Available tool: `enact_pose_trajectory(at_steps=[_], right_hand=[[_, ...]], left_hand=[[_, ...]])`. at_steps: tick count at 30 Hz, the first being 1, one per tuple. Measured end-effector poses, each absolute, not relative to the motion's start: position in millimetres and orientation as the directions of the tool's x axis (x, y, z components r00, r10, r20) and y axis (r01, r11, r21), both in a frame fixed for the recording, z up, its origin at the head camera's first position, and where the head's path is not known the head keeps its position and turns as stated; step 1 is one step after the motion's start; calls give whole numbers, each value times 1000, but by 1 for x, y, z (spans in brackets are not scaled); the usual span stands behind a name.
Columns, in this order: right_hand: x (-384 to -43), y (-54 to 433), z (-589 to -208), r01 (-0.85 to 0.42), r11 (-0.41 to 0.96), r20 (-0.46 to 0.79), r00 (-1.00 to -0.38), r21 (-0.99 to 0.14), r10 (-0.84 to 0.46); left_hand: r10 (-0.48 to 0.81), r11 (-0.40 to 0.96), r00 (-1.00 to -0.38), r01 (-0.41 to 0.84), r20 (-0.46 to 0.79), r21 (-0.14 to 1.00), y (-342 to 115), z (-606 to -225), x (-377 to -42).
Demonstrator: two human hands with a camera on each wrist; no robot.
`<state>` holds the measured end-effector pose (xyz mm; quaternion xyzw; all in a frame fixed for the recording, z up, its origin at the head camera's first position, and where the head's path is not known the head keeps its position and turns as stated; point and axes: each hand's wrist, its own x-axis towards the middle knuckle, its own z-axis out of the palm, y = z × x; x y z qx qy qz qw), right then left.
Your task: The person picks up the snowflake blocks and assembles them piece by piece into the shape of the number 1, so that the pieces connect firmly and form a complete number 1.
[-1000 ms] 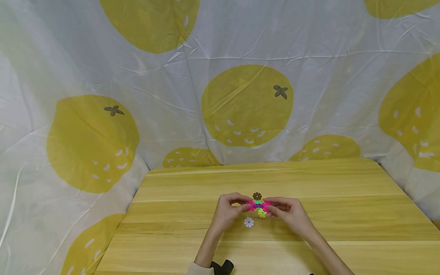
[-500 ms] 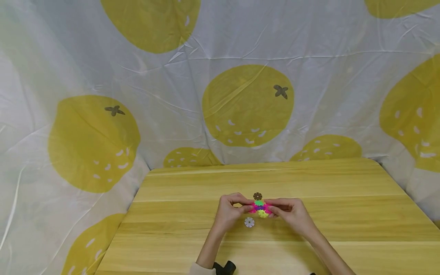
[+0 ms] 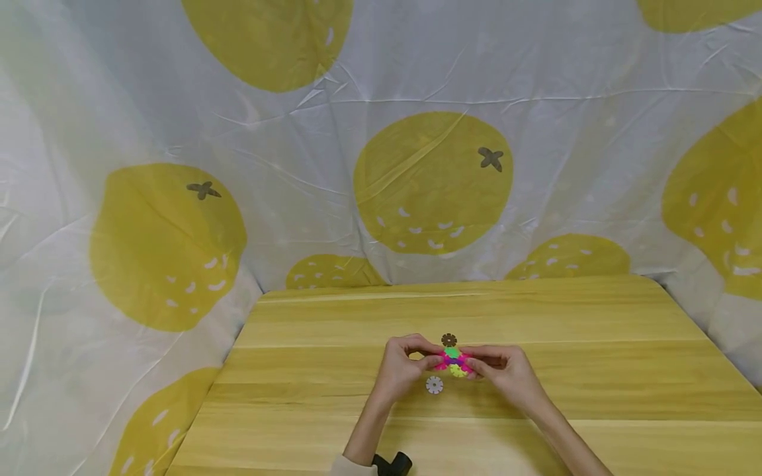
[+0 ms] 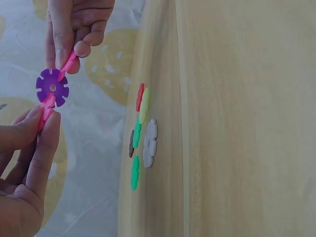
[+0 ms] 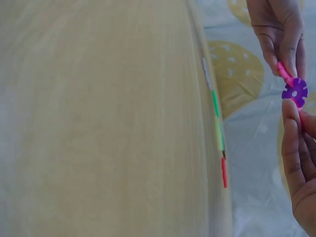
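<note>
Presently pinching a pink disc (image 4: 45, 111) between thumb and fingertips of the left hand (image 3: 400, 363), and likewise a second pink disc (image 4: 68, 64) in the right hand (image 3: 508, 370). Holding a notched purple disc (image 4: 43, 88) between the two, touching a pink one at opposite edges, all raised above the wooden table (image 3: 309, 396); cannot tell how deep in the notches. Lying on the tabletop below: a yellow disc (image 3: 458, 371) and a green disc (image 3: 452, 352), near each other and partly hidden in the head view. Just beyond, a brown disc (image 3: 444, 340); nearer the person, a white disc (image 3: 434, 379). Showing also from the left wrist, nearly edge-on, a red disc (image 4: 140, 97) beside the yellow and another green disc (image 4: 135, 173) toward the left. Hanging behind, a pale cloth (image 3: 297, 198) printed with yellow fruit.
</note>
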<state>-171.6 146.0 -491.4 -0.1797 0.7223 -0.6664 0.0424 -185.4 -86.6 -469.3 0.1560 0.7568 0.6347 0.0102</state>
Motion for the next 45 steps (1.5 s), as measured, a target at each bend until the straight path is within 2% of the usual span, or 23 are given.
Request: enact_pose_trajectory(at_steps=[11,16,22,30,33,40,45], right_hand=[[-175,148,-491,-196,61,169,-940,-979,-298],[-175,146,-492,-200,37,181,-939,-979,-293],[-176,142,-496,-208,6,197,-935,-978,-296],[-175,139,-495,-124,-40,130,-948,-992,-290],[-174,138,-495,-84,-35,91,-955,-996,-281],[-175,141,-496,-113,-12,112,-949,-994,-295],[-178,146,-496,-152,95,115,-942,-984,-315]], left_hand=[[254,172,-959,173,126,970,-90,-470,-188],[308,165,-946,161,104,973,-91,-469,-187],[408,247,-905,240,124,939,-87,-470,-186],[403,242,-905,251,138,937,-79,-472,-184],[396,242,-907,252,141,937,-78,-471,-183],[375,259,-920,225,117,939,-84,-471,-184],[371,261,-921,225,117,939,-93,-471,-188]])
